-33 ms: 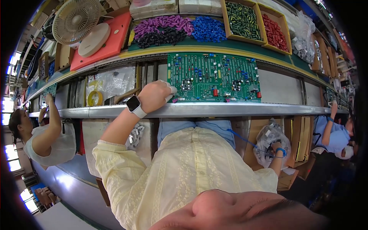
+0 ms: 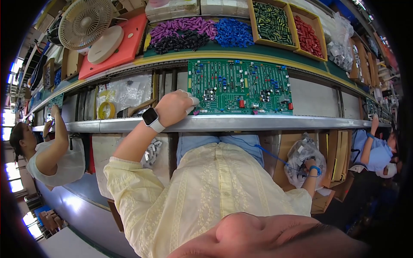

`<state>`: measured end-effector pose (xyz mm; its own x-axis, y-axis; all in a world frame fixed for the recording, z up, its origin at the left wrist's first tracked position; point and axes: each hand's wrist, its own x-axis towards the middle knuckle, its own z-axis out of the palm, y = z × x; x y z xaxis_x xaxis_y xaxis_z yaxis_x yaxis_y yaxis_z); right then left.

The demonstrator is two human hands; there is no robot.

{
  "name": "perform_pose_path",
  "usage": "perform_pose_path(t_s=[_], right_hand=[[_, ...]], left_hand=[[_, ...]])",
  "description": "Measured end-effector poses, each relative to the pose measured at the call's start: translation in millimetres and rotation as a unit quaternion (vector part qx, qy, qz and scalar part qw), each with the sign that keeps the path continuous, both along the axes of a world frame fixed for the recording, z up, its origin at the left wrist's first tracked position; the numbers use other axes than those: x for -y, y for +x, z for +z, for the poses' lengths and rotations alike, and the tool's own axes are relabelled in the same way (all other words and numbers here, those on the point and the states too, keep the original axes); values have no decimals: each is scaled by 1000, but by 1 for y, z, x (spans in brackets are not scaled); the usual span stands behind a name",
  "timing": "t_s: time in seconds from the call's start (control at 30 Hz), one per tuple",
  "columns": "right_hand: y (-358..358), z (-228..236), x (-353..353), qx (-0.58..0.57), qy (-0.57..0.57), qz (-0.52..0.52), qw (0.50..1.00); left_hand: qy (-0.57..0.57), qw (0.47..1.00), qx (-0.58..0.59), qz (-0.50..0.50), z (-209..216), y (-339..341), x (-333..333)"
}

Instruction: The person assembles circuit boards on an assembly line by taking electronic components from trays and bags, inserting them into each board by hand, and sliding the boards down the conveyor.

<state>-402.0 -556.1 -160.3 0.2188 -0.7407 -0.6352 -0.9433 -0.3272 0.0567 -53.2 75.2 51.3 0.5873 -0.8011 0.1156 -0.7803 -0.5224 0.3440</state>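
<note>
A green circuit board [image 2: 236, 88] dotted with small blue, red, white and black parts lies on the conveyor line in front of me. My left hand [image 2: 174, 107], with whitish covers on some fingertips, is closed at the board's left edge; the fingers curl against its lower left corner. Down at my right side, my right hand [image 2: 310, 164] reaches into a clear plastic bag [image 2: 297, 155] inside a cardboard carton [image 2: 282, 174]. Its fingers are hidden by the bag and too small to read. A blue corded band [image 2: 316, 169] circles the right wrist.
A metal rail [image 2: 215, 124] runs along the near side of the line. Beyond the board lie heaps of purple [image 2: 185, 28], black [image 2: 180, 43] and blue parts [image 2: 233, 33], plus boxes of green [image 2: 271, 21] and red parts [image 2: 307, 36]. A fan [image 2: 86, 21] stands far left. Co-workers sit at both sides.
</note>
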Motion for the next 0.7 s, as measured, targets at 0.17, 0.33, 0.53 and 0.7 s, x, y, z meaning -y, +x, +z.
perform_pose_path(t_s=[0.17, 0.33, 0.53, 0.7], right_hand=[[-8, 0, -1, 111, -89, 110, 984], [14, 41, 11, 163, 7, 13, 986], [85, 215, -86, 383, 226, 97, 890], [207, 253, -209, 441, 446, 222, 747]], left_hand=[[13, 1000, 21, -3, -4, 0, 3], [2, 1000, -9, 6, -4, 0, -4], [-76, 983, -164, 30, 32, 31, 2], [-199, 964, -127, 124, 21, 72, 23]])
